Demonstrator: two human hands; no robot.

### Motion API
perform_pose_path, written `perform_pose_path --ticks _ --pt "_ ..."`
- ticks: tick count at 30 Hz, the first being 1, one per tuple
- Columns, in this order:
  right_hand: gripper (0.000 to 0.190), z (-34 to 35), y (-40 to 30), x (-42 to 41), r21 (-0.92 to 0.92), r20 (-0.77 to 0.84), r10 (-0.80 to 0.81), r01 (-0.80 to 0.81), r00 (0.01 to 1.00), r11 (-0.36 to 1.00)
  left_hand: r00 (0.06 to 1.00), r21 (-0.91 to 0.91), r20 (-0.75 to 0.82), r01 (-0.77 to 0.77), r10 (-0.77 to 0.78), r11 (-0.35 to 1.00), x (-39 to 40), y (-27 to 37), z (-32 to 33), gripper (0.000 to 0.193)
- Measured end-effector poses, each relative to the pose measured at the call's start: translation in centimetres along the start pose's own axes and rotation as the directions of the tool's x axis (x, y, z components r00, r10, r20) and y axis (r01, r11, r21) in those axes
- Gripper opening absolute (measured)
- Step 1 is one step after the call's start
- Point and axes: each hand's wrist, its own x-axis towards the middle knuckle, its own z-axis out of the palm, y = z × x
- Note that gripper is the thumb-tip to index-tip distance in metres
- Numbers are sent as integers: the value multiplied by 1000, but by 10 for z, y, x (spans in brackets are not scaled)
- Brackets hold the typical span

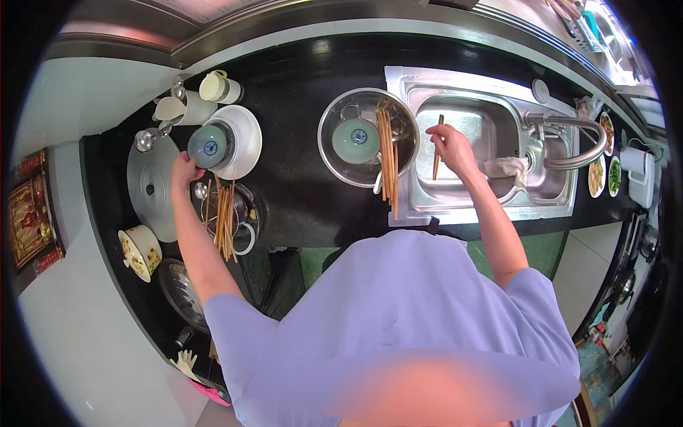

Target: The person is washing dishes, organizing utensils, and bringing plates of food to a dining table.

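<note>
My left hand (187,169) pinches the near rim of a pale green bowl (205,145) with a blue mark inside. That bowl sits over or in a stack with a larger white bowl (248,141). Above the left sink basin (488,125), my right hand (452,149) has its fingers closed around the middle of a chopstick (436,166); whether it is one or a pair cannot be told. Left of the sink, a steel basin (333,169) holds another green bowl (347,147). Several wooden chopsticks (388,160) and a spoon (378,181) lean across its rim.
A steel pot (259,208) with chopsticks (227,219) and a ladle stands near my left forearm, beside a large metal lid (152,200). Mugs (220,87) stand behind. A faucet (597,139) arches over the sink; a white cloth (509,168) drapes its divider. Food plates (596,176) lie far right.
</note>
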Motion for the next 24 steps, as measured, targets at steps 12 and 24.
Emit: perform_pose_path --ticks 12,24 --pt "37 27 12 -24 -29 169 163 -160 972 987 822 -273 413 -299 392 914 -139 171 164 13" --pt "27 6 79 -89 -143 95 251 -236 963 961 864 161 225 -488 450 858 -160 187 259 20"
